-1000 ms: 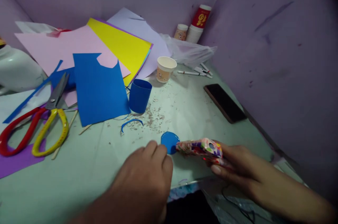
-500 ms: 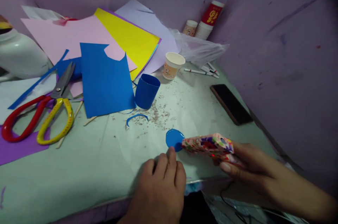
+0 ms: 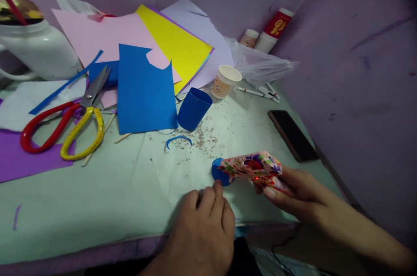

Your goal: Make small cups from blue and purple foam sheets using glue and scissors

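A small blue paper disc lies flat near the table's front edge. My left hand rests on the table just in front of it, one fingertip on the disc's near rim, fingers bent and holding nothing. In my right hand is a flower-patterned glue gun with a small red light; its front end is over the disc and covers part of it. Behind stands a blue paper tube, tilted in view, with a curved blue strip lying before it.
Red-and-yellow scissors, a cut blue sheet and coloured papers lie left. A paper cup, pens and a phone are behind and right. A white jar stands far left.
The view has shifted, moving most things rightward in the picture. The glue gun's front end has moved left across the disc, covering more of it. My left fingertip remains at the disc's rim.
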`<state>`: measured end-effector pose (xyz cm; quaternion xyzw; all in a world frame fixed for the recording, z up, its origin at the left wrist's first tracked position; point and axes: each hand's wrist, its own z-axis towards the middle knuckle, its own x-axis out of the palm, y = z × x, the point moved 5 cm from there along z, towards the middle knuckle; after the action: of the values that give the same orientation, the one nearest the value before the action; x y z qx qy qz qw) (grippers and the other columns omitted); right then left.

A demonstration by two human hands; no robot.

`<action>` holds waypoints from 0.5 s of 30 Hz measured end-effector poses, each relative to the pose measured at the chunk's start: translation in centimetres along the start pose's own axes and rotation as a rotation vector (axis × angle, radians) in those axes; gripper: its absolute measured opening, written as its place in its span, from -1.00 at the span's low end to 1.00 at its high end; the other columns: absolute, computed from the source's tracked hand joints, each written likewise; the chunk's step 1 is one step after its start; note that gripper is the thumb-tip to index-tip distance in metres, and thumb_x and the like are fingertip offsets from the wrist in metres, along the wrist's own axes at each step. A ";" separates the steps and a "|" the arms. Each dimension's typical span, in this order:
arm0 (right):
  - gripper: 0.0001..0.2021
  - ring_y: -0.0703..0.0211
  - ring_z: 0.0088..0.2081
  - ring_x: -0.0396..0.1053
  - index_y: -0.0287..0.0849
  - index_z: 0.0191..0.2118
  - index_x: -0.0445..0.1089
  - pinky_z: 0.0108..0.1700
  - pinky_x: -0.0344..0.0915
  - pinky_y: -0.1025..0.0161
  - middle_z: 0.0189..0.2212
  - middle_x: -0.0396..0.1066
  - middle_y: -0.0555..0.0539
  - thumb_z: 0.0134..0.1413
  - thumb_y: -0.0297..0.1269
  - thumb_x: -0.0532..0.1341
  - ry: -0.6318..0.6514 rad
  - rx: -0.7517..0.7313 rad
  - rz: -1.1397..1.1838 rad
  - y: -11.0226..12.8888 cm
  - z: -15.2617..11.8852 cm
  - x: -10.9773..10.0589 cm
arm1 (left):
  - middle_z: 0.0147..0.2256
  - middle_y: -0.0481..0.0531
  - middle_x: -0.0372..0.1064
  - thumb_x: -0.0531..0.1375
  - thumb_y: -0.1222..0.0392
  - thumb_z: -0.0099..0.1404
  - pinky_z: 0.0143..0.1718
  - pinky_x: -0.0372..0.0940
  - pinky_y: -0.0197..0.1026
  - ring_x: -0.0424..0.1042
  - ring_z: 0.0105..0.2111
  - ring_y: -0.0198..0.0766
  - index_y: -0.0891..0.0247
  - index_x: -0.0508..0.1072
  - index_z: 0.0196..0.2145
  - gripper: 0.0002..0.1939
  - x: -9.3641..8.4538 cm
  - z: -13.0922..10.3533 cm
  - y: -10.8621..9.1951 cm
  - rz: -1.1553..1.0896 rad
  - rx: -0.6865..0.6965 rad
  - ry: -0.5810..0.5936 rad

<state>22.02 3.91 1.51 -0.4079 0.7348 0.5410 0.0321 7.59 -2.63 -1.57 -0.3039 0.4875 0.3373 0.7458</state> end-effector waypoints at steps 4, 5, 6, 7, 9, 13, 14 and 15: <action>-0.56 0.00 -0.19 0.44 -0.01 0.10 0.36 -0.06 0.37 0.15 -0.21 0.52 -0.07 0.09 -0.08 0.22 0.003 -0.005 0.003 -0.1 0.2 0.1 | -0.17 0.29 0.53 0.18 0.18 0.15 -0.39 0.19 -0.15 0.41 -0.34 -0.13 0.38 0.56 -0.30 -0.75 0.1 -0.2 -0.2 0.021 -0.031 -0.034; -0.56 0.01 -0.19 0.44 -0.01 0.10 0.36 -0.04 0.36 0.14 -0.21 0.52 -0.07 0.09 -0.08 0.22 0.009 -0.012 0.010 -0.1 0.2 0.2 | -0.17 0.28 0.53 0.19 0.18 0.15 -0.38 0.18 -0.15 0.40 -0.35 -0.14 0.37 0.56 -0.29 -0.76 0.1 -0.3 -0.2 0.020 -0.035 -0.039; -0.55 0.01 -0.19 0.44 -0.02 0.11 0.35 -0.03 0.36 0.12 -0.21 0.52 -0.07 0.10 -0.09 0.22 0.017 -0.020 0.017 -0.1 0.4 0.3 | -0.16 0.27 0.53 0.19 0.18 0.15 -0.38 0.18 -0.16 0.39 -0.36 -0.15 0.37 0.56 -0.28 -0.75 0.1 -0.4 -0.2 0.018 -0.034 -0.041; -0.55 0.00 -0.18 0.44 -0.03 0.12 0.34 -0.02 0.35 0.10 -0.21 0.52 -0.07 0.10 -0.10 0.21 0.027 -0.029 0.020 -0.1 0.5 0.3 | -0.16 0.26 0.53 0.20 0.18 0.15 -0.37 0.17 -0.16 0.39 -0.36 -0.16 0.37 0.56 -0.27 -0.75 0.1 -0.4 -0.2 0.017 -0.030 -0.040; -0.55 0.00 -0.18 0.44 -0.03 0.13 0.32 0.00 0.34 0.08 -0.19 0.52 -0.07 0.11 -0.12 0.21 0.049 -0.039 0.022 -0.1 0.7 0.4 | -0.14 0.27 0.52 0.20 0.17 0.14 -0.37 0.17 -0.16 0.38 -0.33 -0.15 0.40 0.55 -0.24 -0.72 0.1 -0.5 -0.2 0.012 -0.012 -0.036; -0.56 -0.04 -0.09 0.43 -0.02 0.13 0.32 0.05 0.32 0.07 -0.12 0.50 -0.10 0.12 -0.12 0.21 0.059 -0.010 0.038 -0.3 0.8 0.5 | -0.13 0.27 0.51 0.18 0.15 0.15 -0.39 0.17 -0.15 0.38 -0.30 -0.14 0.41 0.54 -0.22 -0.69 0.1 -0.4 0.0 -0.009 -0.010 -0.031; -0.56 -0.06 -0.06 0.42 -0.02 0.13 0.32 0.06 0.31 0.06 -0.10 0.50 -0.10 0.13 -0.12 0.20 0.053 -0.004 0.036 -0.3 0.8 0.4 | -0.13 0.27 0.52 0.18 0.15 0.16 -0.39 0.17 -0.15 0.38 -0.31 -0.14 0.41 0.54 -0.22 -0.69 0.1 -0.4 0.0 -0.013 -0.013 -0.029; -0.56 -0.07 -0.04 0.41 -0.02 0.14 0.32 0.06 0.31 0.05 -0.09 0.49 -0.11 0.13 -0.12 0.20 0.050 0.002 0.028 -0.3 0.8 0.4 | -0.13 0.27 0.51 0.18 0.15 0.16 -0.40 0.17 -0.15 0.38 -0.31 -0.14 0.40 0.54 -0.22 -0.70 0.1 -0.3 0.0 -0.015 -0.016 -0.027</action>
<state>21.63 4.28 0.75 -0.4111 0.7415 0.5302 0.0069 7.41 -2.85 -1.75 -0.3088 0.4723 0.3396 0.7525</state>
